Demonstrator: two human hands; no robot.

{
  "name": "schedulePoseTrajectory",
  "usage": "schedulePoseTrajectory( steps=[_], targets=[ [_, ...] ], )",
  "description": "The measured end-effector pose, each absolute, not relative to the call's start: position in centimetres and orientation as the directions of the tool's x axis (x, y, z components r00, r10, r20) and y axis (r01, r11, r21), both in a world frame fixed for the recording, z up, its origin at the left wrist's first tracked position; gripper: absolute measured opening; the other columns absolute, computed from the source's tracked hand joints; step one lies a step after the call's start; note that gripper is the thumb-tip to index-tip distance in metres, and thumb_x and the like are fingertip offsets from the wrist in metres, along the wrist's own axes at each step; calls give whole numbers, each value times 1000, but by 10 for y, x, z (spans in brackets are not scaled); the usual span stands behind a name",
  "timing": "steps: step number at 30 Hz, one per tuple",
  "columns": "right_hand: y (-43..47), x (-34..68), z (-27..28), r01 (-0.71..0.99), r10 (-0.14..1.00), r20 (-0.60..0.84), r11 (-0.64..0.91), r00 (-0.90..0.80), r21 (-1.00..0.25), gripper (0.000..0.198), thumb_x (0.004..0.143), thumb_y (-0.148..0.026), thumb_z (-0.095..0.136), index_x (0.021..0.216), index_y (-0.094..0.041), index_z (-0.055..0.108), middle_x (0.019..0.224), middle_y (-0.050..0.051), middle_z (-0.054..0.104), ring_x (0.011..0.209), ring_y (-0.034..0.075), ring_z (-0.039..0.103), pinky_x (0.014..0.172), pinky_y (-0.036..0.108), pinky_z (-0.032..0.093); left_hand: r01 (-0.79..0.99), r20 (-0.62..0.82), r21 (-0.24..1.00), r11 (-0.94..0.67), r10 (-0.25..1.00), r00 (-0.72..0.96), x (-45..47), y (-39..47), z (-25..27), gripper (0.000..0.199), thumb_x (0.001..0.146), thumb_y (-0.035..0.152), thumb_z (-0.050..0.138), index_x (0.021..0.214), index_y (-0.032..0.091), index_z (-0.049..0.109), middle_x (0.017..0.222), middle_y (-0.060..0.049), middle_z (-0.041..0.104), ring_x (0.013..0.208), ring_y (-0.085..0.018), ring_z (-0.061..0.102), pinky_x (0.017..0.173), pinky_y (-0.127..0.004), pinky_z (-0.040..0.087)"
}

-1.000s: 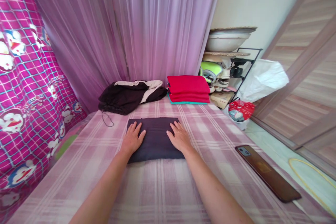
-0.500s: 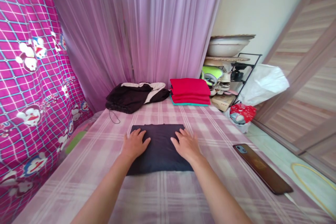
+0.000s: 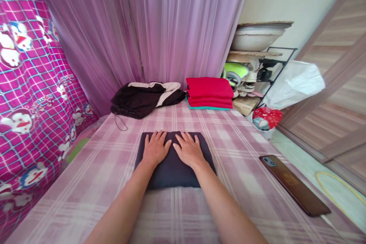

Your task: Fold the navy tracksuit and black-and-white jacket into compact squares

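A dark navy folded garment (image 3: 174,175) lies as a neat rectangle on the pink plaid bedsheet (image 3: 177,213); its exact kind cannot be made out. My left hand (image 3: 156,148) rests flat on its left half, fingers stretched toward the far edge. Flat on the right half is my right hand (image 3: 189,148), fingers also spread, the two thumbs pointing at each other with a small gap between. Neither hand grips the cloth. Parts of the garment are hidden under the palms and wrists.
Behind lie a black and white jacket (image 3: 140,101) with a loose cord and a stack of folded red clothes (image 3: 210,92). A brown phone (image 3: 294,185) with a white cable lies at the right edge. Beyond stand a shoe rack (image 3: 276,72) and white bag (image 3: 297,84). Purple curtains (image 3: 177,26) hang behind.
Both hands have moved inward from the garment's sides to nearer its middle, still flat. The garment's outline now looks more rounded and thicker. The view has shifted slightly.
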State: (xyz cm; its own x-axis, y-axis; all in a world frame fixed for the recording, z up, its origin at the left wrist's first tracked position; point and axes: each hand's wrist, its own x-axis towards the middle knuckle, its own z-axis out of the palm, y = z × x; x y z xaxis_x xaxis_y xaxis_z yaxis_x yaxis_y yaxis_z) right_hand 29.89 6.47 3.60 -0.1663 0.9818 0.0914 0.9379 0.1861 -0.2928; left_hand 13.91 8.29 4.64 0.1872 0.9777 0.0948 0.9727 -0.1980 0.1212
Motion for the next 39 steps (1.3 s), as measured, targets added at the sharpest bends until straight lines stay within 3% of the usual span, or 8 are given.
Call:
schedulePoseTrajectory(
  steps=[6,9,11,14,20,25,31,39],
  targets=[
    [65,297,41,919,980,129,190,-154,-346,50,98,-46,40,142,-26,53,154,11,42,144,29,33,117,59,16,971,126,112,-213,972,199,138,82,43,55,99,48,30,147,23,45,156,-5,41,146,-27,33,118,-57,24],
    [78,316,45,827,979,160,192,-126,-527,42,95,-46,46,129,-29,63,141,7,59,133,25,49,113,47,32,970,134,108,-220,970,205,138,83,42,56,100,48,30,146,22,45,155,-6,42,145,-27,34,118,-57,24],
    [89,343,43,712,976,218,154,-1,-685,39,96,-42,42,123,-29,66,125,4,69,117,20,62,101,36,45,969,134,109,-220,969,205,138,83,43,56,100,48,29,146,22,45,154,-6,43,145,-27,34,118,-57,24],
    [102,394,26,639,881,318,23,351,-769,38,94,-31,39,122,-23,64,114,6,74,105,21,66,92,35,49,969,130,115,-218,971,203,138,84,43,56,99,49,30,146,22,46,154,-6,43,145,-27,34,118,-57,24],
    [99,446,-12,760,811,280,-279,514,-587,29,87,-19,44,98,-21,70,96,8,74,96,23,65,89,36,44,968,143,117,-220,969,203,136,85,40,57,99,49,30,146,22,46,154,-7,44,145,-28,34,118,-58,24],
    [96,441,-10,775,789,263,-375,555,-509,32,89,-19,42,101,-22,72,96,9,73,96,24,65,91,40,42,967,152,118,-226,966,208,135,86,37,57,99,49,29,146,21,46,153,-7,45,144,-29,35,118,-58,25],
    [96,450,-12,773,813,254,-328,523,-543,30,87,-18,45,99,-24,71,98,5,74,99,23,66,94,40,44,966,164,123,-229,964,208,135,86,38,55,99,48,30,145,23,47,153,-8,45,144,-29,35,118,-58,25],
    [88,473,-25,716,890,280,-72,361,-694,22,85,-20,48,92,-25,69,99,2,76,95,18,69,93,34,48,965,171,110,-236,961,216,135,85,39,55,99,47,30,145,23,47,152,-8,46,143,-29,36,117,-58,26]
  ],
)
